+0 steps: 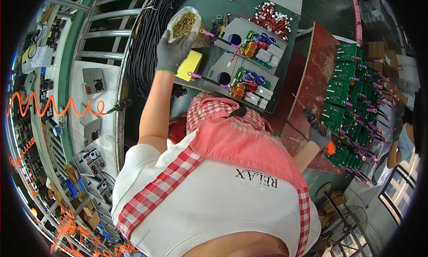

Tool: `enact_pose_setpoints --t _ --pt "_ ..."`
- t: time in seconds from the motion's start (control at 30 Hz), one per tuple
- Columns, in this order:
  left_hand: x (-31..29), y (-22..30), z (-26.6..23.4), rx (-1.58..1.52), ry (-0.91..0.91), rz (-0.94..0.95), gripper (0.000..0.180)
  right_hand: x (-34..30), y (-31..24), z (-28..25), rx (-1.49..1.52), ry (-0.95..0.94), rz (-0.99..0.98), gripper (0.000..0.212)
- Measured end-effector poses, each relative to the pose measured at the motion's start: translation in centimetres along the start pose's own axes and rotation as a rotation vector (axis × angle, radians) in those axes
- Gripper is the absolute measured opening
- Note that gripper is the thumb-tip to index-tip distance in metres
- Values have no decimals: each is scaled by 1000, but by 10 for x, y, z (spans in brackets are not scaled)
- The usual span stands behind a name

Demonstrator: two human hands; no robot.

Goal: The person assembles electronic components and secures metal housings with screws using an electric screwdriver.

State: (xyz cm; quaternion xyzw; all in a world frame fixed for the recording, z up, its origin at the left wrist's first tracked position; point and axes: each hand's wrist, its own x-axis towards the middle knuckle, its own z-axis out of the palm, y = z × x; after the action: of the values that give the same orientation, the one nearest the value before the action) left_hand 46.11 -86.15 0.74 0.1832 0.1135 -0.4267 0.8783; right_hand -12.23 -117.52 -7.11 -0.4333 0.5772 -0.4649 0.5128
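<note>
My left hand [174, 53], in a grey glove, is at the near edge of a clear plastic bag of small brass-coloured screws [183, 25]. Its fingers are spread, with the tips against the bag. In my gloved right hand [319, 136], off to the right, is an electric screwdriver [310, 117] with an orange end, its long bit pointing up and left. Between the hands lie two grey metal casings side by side. Each carries a green circuit board with copper coils and blue capacitors, the far board [261, 50] and the near board [249, 84]. Purple-sleeved leads stick out leftward.
Beside my left hand are a yellow pad [190, 66] and a bundle of black cables [149, 47]. Red-and-white connector wires [271, 20] lie at the back. A worn red-brown board [315, 63] and rows of green circuit boards [337, 94] stand right, near another person's gloved hand [398, 112].
</note>
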Motion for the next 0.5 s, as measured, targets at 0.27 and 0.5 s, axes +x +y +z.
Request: enact_pose_setpoints --t 0.27,0.5 --pt "-26 -26 -78 723 223 -26 35 -78 46 -74 749 365 453 25" --pt "-73 -75 -115 503 742 324 26 -63 104 -47 757 -516 475 17"
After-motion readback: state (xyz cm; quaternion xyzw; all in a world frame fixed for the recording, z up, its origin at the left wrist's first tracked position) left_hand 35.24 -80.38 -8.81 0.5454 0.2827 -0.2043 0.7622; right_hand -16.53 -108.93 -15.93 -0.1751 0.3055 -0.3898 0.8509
